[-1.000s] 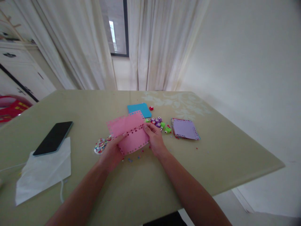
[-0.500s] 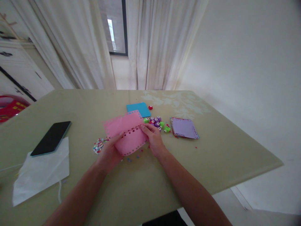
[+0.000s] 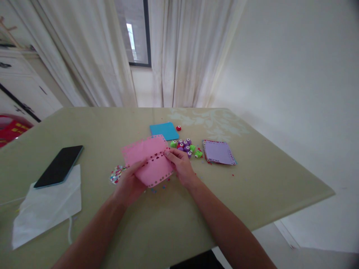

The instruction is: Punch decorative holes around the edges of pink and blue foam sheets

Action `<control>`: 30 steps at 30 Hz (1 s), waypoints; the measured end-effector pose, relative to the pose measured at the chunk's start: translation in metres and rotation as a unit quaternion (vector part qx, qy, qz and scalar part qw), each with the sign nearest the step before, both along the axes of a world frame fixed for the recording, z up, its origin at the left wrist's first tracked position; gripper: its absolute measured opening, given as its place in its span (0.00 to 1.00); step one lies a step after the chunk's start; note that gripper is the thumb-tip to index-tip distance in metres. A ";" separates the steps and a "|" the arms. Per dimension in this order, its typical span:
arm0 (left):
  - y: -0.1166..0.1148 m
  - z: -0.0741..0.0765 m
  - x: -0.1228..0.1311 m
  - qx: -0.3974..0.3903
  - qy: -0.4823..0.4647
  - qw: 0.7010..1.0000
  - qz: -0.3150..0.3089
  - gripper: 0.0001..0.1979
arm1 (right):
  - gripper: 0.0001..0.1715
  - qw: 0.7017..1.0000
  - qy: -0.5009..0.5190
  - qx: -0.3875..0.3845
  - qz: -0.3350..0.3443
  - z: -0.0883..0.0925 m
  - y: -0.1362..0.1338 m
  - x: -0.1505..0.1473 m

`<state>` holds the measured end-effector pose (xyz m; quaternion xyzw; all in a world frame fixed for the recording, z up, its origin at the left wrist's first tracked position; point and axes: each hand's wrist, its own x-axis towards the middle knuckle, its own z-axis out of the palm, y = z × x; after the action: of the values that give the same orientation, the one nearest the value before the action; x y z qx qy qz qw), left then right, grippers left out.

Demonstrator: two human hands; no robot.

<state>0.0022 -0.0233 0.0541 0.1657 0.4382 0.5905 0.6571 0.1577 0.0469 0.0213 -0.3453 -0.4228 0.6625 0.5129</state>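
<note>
Both my hands hold pink paper sheets (image 3: pixel 150 158) with heart-shaped holes punched along their edges, just above the table (image 3: pixel 179 209). My left hand (image 3: pixel 129 182) grips the lower left edge with its fingers closed on the paper. My right hand (image 3: pixel 180 167) pinches the right edge near the row of hearts. Two pink sheets seem to overlap, one lying further back. A small heap of paper confetti (image 3: pixel 116 174) lies just left of my left hand.
Several small purple, green and red craft punches (image 3: pixel 185 146) sit beside my right hand. A blue sheet (image 3: pixel 164 130) lies behind them, a stack of punched sheets, purple on top (image 3: pixel 219 152), to the right. At left lie a black phone (image 3: pixel 58 166) and a white cloth (image 3: pixel 46 205).
My hands with the pink paper have drifted slightly left and nearer together, and the front sheet has slid further over the back one. The view shifted a little.
</note>
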 end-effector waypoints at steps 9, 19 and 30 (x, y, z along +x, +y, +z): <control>0.005 -0.002 -0.001 -0.025 0.015 1.000 0.008 0.16 | 0.22 0.999 0.000 0.004 -0.043 0.000 0.003 0.002; 0.005 -0.006 -0.008 0.027 0.000 0.999 -0.037 0.10 | 0.23 0.998 0.011 -0.002 -0.060 -0.003 0.009 0.007; 0.009 -0.014 -0.012 0.083 -0.005 0.996 -0.013 0.14 | 0.19 0.996 0.036 0.008 -0.079 -0.003 0.014 0.011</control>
<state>-0.0094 -0.0147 0.0398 0.2227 0.3817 0.6170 0.6512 0.1689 0.0612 0.0182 -0.3495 -0.3808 0.6287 0.5810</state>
